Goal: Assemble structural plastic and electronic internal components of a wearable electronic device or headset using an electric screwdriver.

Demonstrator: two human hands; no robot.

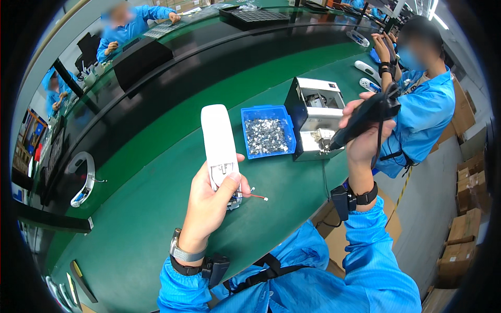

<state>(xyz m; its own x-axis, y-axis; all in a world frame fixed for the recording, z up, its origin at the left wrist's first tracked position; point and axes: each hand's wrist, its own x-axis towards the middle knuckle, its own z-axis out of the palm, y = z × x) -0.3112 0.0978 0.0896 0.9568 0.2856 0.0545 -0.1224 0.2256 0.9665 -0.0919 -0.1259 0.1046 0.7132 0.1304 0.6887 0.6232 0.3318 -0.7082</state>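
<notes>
My left hand [204, 201] is closed around a long white plastic device housing [218, 136], held upright over the table. Near my thumb the housing's lower end is open, and a short red wire [258, 196] with a small white connector sticks out. My right hand [361, 148] grips a black electric screwdriver [368, 119], its tip pointing down and left at the front of a silver and black screw feeder [319, 111]. Whether the tip touches a screw there is too small to tell. Left of the feeder stands a blue bin [265, 111] of small metallic and dark parts [266, 136].
The green table [156, 219] curves across the view. Another white housing [83, 180] lies at the left, with a black-and-yellow tool [81, 279] at the lower left. A co-worker [425, 99] works close by on the right. Cardboard boxes [462, 240] stand on the floor.
</notes>
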